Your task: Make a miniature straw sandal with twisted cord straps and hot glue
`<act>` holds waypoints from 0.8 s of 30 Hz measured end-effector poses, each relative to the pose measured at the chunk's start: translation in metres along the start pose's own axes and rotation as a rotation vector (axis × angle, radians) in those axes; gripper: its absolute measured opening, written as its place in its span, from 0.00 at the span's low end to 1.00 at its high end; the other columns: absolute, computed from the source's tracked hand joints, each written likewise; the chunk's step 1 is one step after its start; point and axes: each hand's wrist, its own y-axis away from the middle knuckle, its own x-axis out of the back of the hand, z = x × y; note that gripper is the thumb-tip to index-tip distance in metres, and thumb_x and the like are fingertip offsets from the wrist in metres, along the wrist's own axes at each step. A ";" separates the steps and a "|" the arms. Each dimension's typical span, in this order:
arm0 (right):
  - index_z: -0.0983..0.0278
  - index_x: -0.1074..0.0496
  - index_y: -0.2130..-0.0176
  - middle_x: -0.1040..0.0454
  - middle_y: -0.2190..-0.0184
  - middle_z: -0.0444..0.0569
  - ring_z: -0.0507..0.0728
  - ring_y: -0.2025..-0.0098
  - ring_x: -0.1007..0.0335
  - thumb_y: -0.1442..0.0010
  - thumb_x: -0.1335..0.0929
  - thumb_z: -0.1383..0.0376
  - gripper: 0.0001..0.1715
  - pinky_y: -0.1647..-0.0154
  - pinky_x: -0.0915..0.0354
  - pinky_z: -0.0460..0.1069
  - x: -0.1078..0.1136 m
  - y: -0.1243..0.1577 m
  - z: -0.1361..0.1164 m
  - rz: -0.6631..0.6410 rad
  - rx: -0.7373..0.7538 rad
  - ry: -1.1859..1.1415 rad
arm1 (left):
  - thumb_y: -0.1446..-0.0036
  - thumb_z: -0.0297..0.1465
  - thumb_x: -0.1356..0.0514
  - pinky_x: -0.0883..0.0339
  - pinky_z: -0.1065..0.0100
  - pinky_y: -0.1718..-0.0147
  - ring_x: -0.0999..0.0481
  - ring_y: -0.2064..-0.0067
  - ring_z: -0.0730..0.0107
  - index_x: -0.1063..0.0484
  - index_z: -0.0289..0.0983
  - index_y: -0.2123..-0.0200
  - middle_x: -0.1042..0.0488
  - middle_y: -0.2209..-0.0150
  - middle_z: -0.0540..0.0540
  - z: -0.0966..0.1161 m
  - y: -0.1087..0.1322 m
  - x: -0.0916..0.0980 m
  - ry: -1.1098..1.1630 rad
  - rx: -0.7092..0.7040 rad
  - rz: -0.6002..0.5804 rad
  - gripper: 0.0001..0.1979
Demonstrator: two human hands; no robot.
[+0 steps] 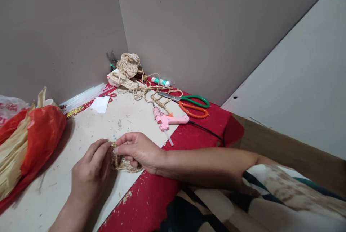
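Note:
Between my hands is a small braided straw piece (127,165), tan and curved, low over the pale board. My left hand (90,165) has its fingers closed on the piece's left edge. From the right, my right hand (139,151) pinches its upper edge between thumb and fingers. Part of the piece is hidden behind the fingers. A pink glue gun (170,119) with a clear glue stick lies beyond my right hand. Just past it are large scissors (189,103) with one green and one orange handle.
Coiled straw braid (129,65) and loose cord sit in the back corner near a glue stick tube (160,81). Clear glue sticks (83,97) and a white paper scrap (100,105) lie further left. A red plastic bag (45,131) holds dried straw. Grey walls enclose the back.

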 end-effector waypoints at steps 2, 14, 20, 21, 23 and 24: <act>0.65 0.30 0.69 0.37 0.83 0.34 0.43 0.84 0.49 0.50 0.27 0.73 0.09 0.86 0.55 0.42 0.001 -0.001 0.001 0.016 0.034 0.007 | 0.36 0.25 0.44 0.29 0.72 0.68 0.18 0.61 0.66 0.28 0.35 0.54 0.19 0.59 0.41 0.002 -0.002 -0.001 0.050 0.011 -0.012 0.09; 0.65 0.29 0.70 0.33 0.79 0.37 0.46 0.75 0.39 0.57 0.20 0.57 0.22 0.71 0.43 0.44 0.007 -0.015 0.011 -0.076 0.346 0.138 | 0.36 0.28 0.45 0.29 0.73 0.69 0.19 0.69 0.69 0.26 0.37 0.53 0.17 0.63 0.44 0.006 -0.002 0.002 0.130 0.160 -0.057 0.11; 0.62 0.33 0.63 0.36 0.80 0.34 0.44 0.82 0.47 0.49 0.23 0.58 0.20 0.82 0.50 0.41 0.008 -0.014 0.008 -0.109 0.282 0.069 | 0.36 0.32 0.45 0.32 0.73 0.73 0.21 0.73 0.70 0.25 0.39 0.54 0.17 0.67 0.46 0.002 0.001 -0.005 0.174 0.245 -0.104 0.12; 0.62 0.34 0.63 0.36 0.80 0.34 0.44 0.83 0.47 0.49 0.23 0.58 0.21 0.84 0.51 0.41 0.007 -0.014 0.006 -0.110 0.277 0.048 | 0.37 0.33 0.45 0.32 0.72 0.74 0.21 0.74 0.69 0.24 0.39 0.55 0.17 0.68 0.46 0.001 0.002 -0.006 0.186 0.250 -0.103 0.12; 0.61 0.36 0.63 0.33 0.79 0.35 0.44 0.83 0.45 0.49 0.24 0.57 0.22 0.86 0.51 0.40 0.006 -0.012 0.002 -0.110 0.284 0.032 | 0.39 0.34 0.43 0.33 0.72 0.75 0.23 0.76 0.69 0.24 0.39 0.57 0.18 0.69 0.46 -0.001 0.002 -0.007 0.213 0.257 -0.095 0.11; 0.62 0.36 0.62 0.31 0.77 0.36 0.45 0.82 0.42 0.48 0.24 0.55 0.22 0.86 0.48 0.40 0.007 -0.011 -0.002 -0.121 0.297 0.048 | 0.39 0.35 0.43 0.33 0.71 0.75 0.23 0.77 0.69 0.23 0.40 0.59 0.18 0.70 0.46 -0.002 0.002 -0.007 0.227 0.267 -0.089 0.10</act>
